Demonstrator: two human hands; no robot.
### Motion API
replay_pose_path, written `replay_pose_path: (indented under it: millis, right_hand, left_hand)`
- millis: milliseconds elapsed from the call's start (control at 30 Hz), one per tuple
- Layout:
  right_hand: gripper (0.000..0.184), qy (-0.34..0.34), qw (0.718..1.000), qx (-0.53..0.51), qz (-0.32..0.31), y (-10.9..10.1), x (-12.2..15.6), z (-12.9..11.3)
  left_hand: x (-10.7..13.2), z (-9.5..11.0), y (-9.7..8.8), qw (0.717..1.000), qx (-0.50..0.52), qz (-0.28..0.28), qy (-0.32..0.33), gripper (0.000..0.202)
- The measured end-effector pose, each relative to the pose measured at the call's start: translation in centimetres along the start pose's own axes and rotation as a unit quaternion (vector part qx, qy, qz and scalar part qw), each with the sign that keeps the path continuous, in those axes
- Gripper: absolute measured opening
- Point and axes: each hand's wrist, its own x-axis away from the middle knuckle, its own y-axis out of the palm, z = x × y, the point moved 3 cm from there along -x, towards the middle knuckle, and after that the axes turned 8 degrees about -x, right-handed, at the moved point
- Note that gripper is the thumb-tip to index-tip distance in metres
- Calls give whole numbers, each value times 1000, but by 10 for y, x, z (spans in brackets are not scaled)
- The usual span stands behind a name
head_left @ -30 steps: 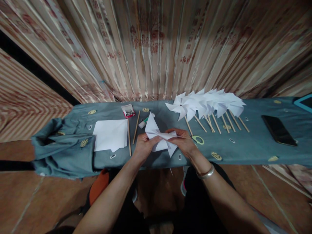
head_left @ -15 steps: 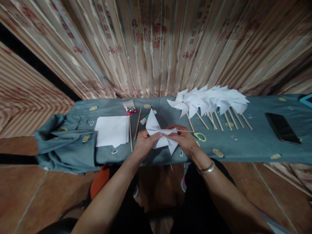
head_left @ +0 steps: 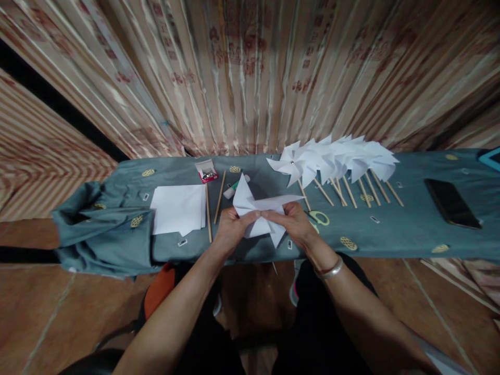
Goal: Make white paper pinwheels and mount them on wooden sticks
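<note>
Both my hands pinch a white paper pinwheel shape (head_left: 255, 208) just above the near part of the blue-grey cloth (head_left: 390, 232). My left hand (head_left: 230, 229) grips its left side. My right hand (head_left: 295, 225), with a silver bangle on the wrist, grips the middle and right, where a flap points out to the right. A stack of white paper squares (head_left: 178, 208) lies to the left, with two wooden sticks (head_left: 214, 200) beside it.
A row of several finished white pinwheels on sticks (head_left: 336, 161) lies at the back right. Pale green scissors (head_left: 321, 217) sit by my right hand, a small box of pins (head_left: 207, 171) and a glue stick (head_left: 234, 187) behind the paper, a dark phone (head_left: 451, 203) at far right.
A paper flap has been folded over towards the centre and now sticks out to the right. Both hands stay pinched on the paper in about the same place.
</note>
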Motion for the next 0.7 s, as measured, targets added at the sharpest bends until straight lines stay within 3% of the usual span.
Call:
replay_pose_path:
  millis: [400, 700]
  right_hand:
    - [30, -6, 999, 14, -29, -1, -1, -7]
    - [30, -30, 999, 38, -1, -3, -6, -5]
  left_hand:
    - [0, 3, 2, 1000, 18, 2, 3, 34]
    - [0, 2, -2, 1000, 17, 7, 4, 33]
